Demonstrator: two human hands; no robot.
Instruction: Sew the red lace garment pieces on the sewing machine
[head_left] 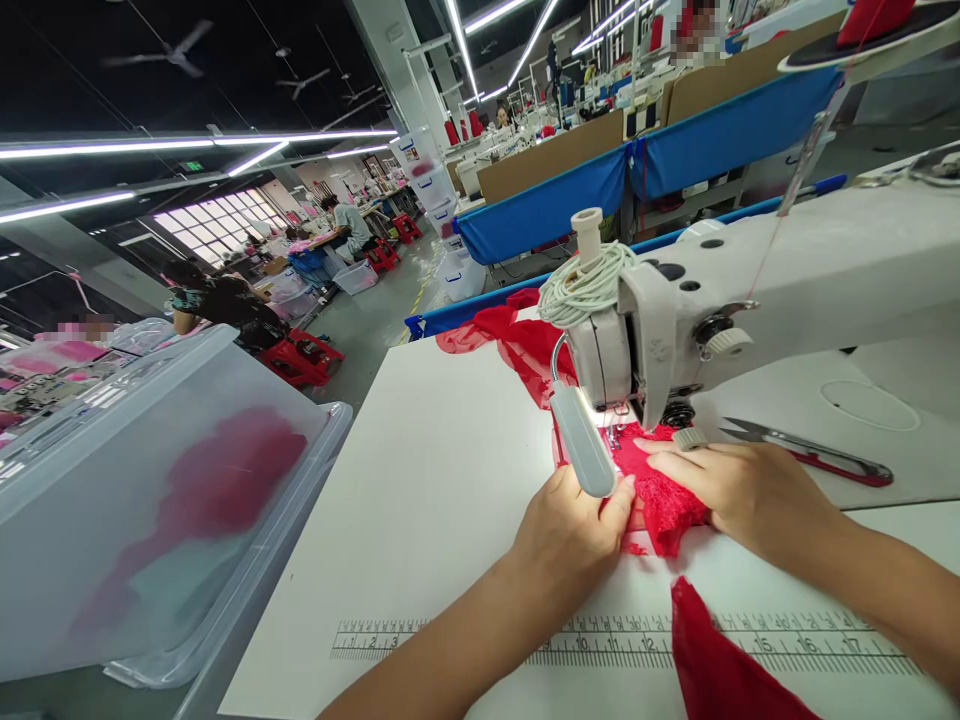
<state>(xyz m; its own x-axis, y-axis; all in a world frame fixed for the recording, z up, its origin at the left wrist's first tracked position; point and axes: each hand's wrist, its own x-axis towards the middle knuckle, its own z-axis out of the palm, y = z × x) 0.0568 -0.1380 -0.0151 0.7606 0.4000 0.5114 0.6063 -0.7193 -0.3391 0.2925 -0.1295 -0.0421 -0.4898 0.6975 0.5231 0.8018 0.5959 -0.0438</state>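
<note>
A white sewing machine (660, 310) stands over the table, its presser foot (615, 436) resting on red lace fabric (664, 505). My left hand (570, 525) is left of the foot, thumb and fingers closed on the fabric's near edge; its fingertips are partly hidden by the small lamp (583, 440). To the right, my right hand (739, 490) lies over the lace with its fingers stretched out flat toward the needle. Its thumb is mostly hidden. Sheer red fabric (525, 350) trails behind the machine head.
Thread snips (817, 455) lie right of my right hand. A ruler strip (600, 640) crosses the table's front, partly under a red cloth piece (720, 660). A translucent bin (150, 510) stands at left. Co-workers sit beyond, one on a red stool (300, 358).
</note>
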